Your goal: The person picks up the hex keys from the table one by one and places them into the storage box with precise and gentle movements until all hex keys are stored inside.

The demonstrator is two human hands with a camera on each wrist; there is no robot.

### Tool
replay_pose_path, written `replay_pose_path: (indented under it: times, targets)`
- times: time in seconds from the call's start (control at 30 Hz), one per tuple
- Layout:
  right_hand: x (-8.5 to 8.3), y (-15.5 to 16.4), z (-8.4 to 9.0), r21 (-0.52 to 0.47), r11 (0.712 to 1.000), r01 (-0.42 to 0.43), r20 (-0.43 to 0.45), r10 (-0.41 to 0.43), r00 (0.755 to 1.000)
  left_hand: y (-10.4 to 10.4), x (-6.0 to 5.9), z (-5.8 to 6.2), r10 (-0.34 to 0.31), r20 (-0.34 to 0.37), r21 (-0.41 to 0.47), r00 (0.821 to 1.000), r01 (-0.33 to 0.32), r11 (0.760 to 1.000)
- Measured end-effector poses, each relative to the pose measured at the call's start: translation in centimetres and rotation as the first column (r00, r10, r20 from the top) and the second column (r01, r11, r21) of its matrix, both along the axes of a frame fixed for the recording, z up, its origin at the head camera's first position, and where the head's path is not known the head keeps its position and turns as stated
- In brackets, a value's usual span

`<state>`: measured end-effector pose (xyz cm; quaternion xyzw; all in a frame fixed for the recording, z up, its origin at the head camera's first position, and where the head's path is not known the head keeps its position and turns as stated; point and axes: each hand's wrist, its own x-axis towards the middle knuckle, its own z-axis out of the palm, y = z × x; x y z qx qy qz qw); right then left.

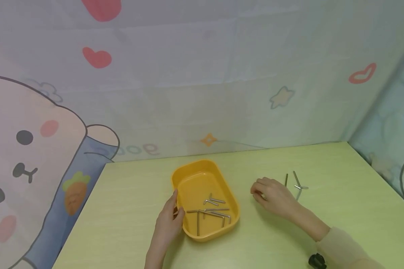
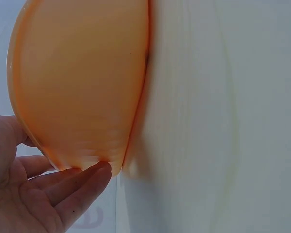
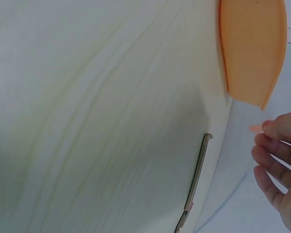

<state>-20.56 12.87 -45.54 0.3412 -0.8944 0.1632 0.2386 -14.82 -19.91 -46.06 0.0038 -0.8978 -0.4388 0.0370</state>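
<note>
The left hand (image 1: 168, 218) was found resting with relaxed fingers against the left wall of the orange tray (image 1: 188, 175), steadying it without gripping. The right hand (image 1: 272, 196) was held low over the table (image 1: 128, 201), fingers curled; whether anything was pinched could not be determined. Several hex keys (image 1: 210, 211) were lying in the tray; three loose hex keys (image 1: 296, 184) were noted on the table just beyond the right hand. It was judged that a thin key could be fumbled and dropped short of the tray, or the lightly held tray nudged aside.

Left hand (image 1: 168, 218) against orange tray (image 1: 188, 177)
</note>
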Motion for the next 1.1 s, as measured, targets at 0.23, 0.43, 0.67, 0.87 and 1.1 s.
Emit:
replay_pose_path:
  times: [0.23,0.43,0.67,0.87,1.1]
  targets:
    - [-0.6,0.6,-0.7,0.032,0.999,-0.018,-0.043,0.019,0.999,0.0,0.0,0.1,-0.002,-0.001,0.000,1.000,0.002,1.000]
    - [-1.1,0.9,-1.3,0.124,0.992,-0.021,-0.093,0.032,0.995,-0.1,-0.1,0.0,0.006,0.002,-0.004,1.000,-0.006,1.000]
    - [-1.5,1.5,-1.6,0.224,0.974,-0.019,-0.091,0.040,0.995,-0.2,-0.3,-0.2,0.011,0.002,-0.002,1.000,-0.011,1.000]
    - [-1.6,1.8,-2.1,0.333,0.943,-0.024,-0.053,0.044,0.998,-0.4,-0.4,-0.3,0.012,0.007,-0.003,1.000,-0.012,1.000]
    - [-1.7,2.0,-2.9,0.406,0.914,-0.023,-0.130,0.083,0.988,-0.3,-0.4,-0.3,0.017,0.009,0.000,1.000,-0.017,1.000]
